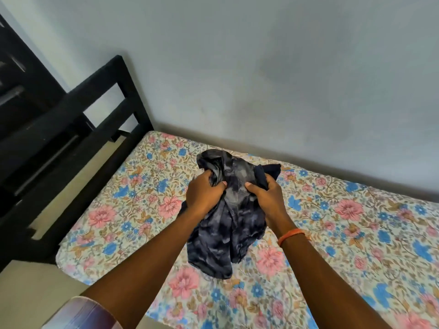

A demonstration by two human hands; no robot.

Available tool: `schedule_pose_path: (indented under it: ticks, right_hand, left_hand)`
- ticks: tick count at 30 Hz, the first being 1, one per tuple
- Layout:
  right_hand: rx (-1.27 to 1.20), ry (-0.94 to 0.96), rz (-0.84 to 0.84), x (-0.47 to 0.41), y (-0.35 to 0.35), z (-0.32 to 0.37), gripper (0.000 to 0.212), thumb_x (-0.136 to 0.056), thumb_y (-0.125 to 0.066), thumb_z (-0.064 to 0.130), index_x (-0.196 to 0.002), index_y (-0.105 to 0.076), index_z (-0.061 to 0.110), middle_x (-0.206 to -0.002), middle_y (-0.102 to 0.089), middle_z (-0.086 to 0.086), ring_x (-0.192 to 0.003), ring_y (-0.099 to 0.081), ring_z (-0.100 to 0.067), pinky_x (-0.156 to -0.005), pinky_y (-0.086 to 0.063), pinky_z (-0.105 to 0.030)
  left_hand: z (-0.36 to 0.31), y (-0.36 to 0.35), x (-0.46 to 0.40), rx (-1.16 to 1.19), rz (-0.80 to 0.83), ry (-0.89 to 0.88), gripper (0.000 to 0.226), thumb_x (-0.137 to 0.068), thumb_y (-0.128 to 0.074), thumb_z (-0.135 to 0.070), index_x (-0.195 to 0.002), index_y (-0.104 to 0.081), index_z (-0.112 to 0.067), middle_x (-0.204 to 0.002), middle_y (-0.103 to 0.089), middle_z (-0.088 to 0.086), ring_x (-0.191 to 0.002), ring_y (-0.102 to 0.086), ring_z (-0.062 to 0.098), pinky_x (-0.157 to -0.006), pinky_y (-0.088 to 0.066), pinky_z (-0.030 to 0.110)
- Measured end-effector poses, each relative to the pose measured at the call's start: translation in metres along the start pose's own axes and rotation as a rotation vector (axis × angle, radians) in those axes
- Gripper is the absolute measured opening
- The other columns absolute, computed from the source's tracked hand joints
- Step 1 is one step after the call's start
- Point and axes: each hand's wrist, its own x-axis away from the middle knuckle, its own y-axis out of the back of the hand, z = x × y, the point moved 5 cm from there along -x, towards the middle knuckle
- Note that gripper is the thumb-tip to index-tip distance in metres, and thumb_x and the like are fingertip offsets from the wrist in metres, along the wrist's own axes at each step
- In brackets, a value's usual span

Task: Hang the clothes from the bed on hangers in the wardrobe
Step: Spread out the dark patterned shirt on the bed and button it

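A crumpled dark blue-grey patterned garment (228,229) is bunched up over the flowered bedsheet (356,229), its lower part resting on the sheet. My left hand (204,193) grips its upper left folds with curled fingers and thumb. My right hand (267,193) grips its upper right side, where a plain dark navy piece of cloth (269,173) sticks out behind the fingers. An orange band circles my right wrist. No hanger or wardrobe interior is in view.
The black bed frame (111,91) rises at the left end of the bed. Dark furniture (16,74) stands behind it at the far left. A pale grey wall (261,67) runs along the bed's far side. Beige floor (31,293) lies at lower left.
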Motion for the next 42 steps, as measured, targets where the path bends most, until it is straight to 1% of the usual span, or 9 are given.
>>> schedule_pose_path:
  ticks: [6, 9, 11, 16, 20, 24, 29, 32, 42]
  right_hand:
    - [0.381, -0.223, 0.174, -0.086, -0.068, -0.114, 0.086, -0.097, -0.062, 0.016, -0.159, -0.003, 0.019, -0.146, -0.049, -0.015, -0.116, -0.059, -0.034, -0.088, -0.052, -0.048]
    - [0.522, -0.302, 0.184, -0.112, -0.088, -0.187, 0.068, -0.094, -0.063, 0.012, -0.153, -0.03, 0.017, -0.127, -0.059, -0.026, -0.104, -0.061, -0.043, -0.079, -0.051, -0.055]
    - [0.565, -0.316, 0.189, -0.126, -0.098, -0.224, 0.046, -0.091, -0.068, 0.012, -0.133, -0.051, 0.015, -0.122, -0.064, -0.017, -0.1, -0.063, -0.029, -0.074, -0.053, -0.034]
    - [0.618, -0.352, 0.176, -0.158, -0.117, -0.297, 0.053, -0.077, -0.076, 0.032, -0.121, -0.052, 0.012, -0.128, -0.055, -0.012, -0.102, -0.06, -0.03, -0.088, -0.055, -0.044]
    - [0.523, -0.193, -0.146, -0.178, -0.119, -0.28, 0.069, -0.074, -0.079, 0.044, -0.126, -0.049, 0.011, -0.121, -0.053, -0.006, -0.104, -0.056, -0.023, -0.085, -0.052, -0.039]
    - [0.608, -0.195, -0.165, -0.181, -0.116, -0.265, 0.022, -0.092, -0.067, 0.025, -0.095, -0.053, 0.008, -0.077, -0.055, -0.001, -0.072, -0.055, -0.026, -0.056, -0.039, -0.029]
    - [0.595, -0.195, -0.227, -0.164, -0.106, -0.232, 0.014, -0.091, -0.068, 0.014, -0.084, -0.058, 0.006, -0.069, -0.056, 0.003, -0.062, -0.052, -0.013, -0.053, -0.037, -0.021]
    - [0.588, -0.138, -0.183, -0.149, -0.106, -0.204, 0.026, -0.087, -0.069, 0.011, -0.07, -0.058, -0.005, -0.065, -0.06, -0.014, -0.06, -0.051, -0.027, -0.059, -0.044, -0.037]
    - [-0.119, -0.17, 0.154, -0.048, -0.044, -0.083, 0.042, -0.085, -0.058, -0.004, -0.057, -0.032, 0.014, -0.058, -0.031, -0.003, -0.053, -0.03, -0.017, -0.055, -0.031, -0.031]
  left_hand:
    - [0.123, -0.045, -0.111, -0.338, 0.171, 0.25, 0.083, -0.087, -0.064, -0.047, -0.153, -0.019, -0.027, -0.148, -0.038, 0.016, -0.134, -0.033, 0.045, -0.108, -0.028, 0.059]
    - [0.188, -0.096, -0.137, -0.299, 0.27, 0.315, 0.068, -0.091, -0.06, -0.044, -0.149, -0.032, -0.022, -0.145, -0.045, 0.012, -0.129, -0.045, 0.038, -0.105, -0.039, 0.054]
    - [0.225, -0.127, -0.147, -0.227, 0.321, 0.338, 0.068, -0.084, -0.066, -0.041, -0.143, -0.038, -0.022, -0.137, -0.052, 0.011, -0.12, -0.053, 0.036, -0.1, -0.045, 0.054]
    - [0.272, -0.169, -0.174, -0.09, 0.253, 0.371, 0.062, -0.082, -0.075, -0.039, -0.128, -0.046, -0.01, -0.131, -0.048, 0.013, -0.116, -0.052, 0.037, -0.092, -0.05, 0.049]
    - [0.28, -0.173, -0.182, -0.047, 0.06, 0.356, 0.052, -0.081, -0.077, -0.041, -0.112, -0.046, -0.012, -0.119, -0.041, 0.009, -0.1, -0.05, 0.031, -0.075, -0.048, 0.041]
    - [0.276, -0.174, -0.177, -0.022, 0.037, 0.249, 0.026, -0.092, -0.066, -0.027, -0.078, -0.044, -0.019, -0.077, -0.054, 0.003, -0.065, -0.05, 0.022, -0.051, -0.035, 0.031]
    - [0.242, -0.153, -0.157, 0.083, -0.042, 0.227, 0.032, -0.088, -0.065, -0.014, -0.067, -0.04, -0.013, -0.062, -0.04, 0.002, -0.052, -0.033, 0.014, -0.05, -0.024, 0.027]
    - [0.213, -0.136, -0.136, 0.172, -0.071, 0.212, 0.029, -0.082, -0.062, -0.004, -0.064, -0.04, -0.01, -0.061, -0.039, 0.005, -0.052, -0.03, 0.015, -0.05, -0.025, 0.029]
    - [0.099, -0.095, -0.026, 0.502, 0.008, 0.413, 0.014, -0.097, -0.047, -0.007, -0.084, -0.047, -0.008, -0.068, -0.038, 0.008, -0.057, -0.031, 0.018, -0.052, -0.027, 0.027]
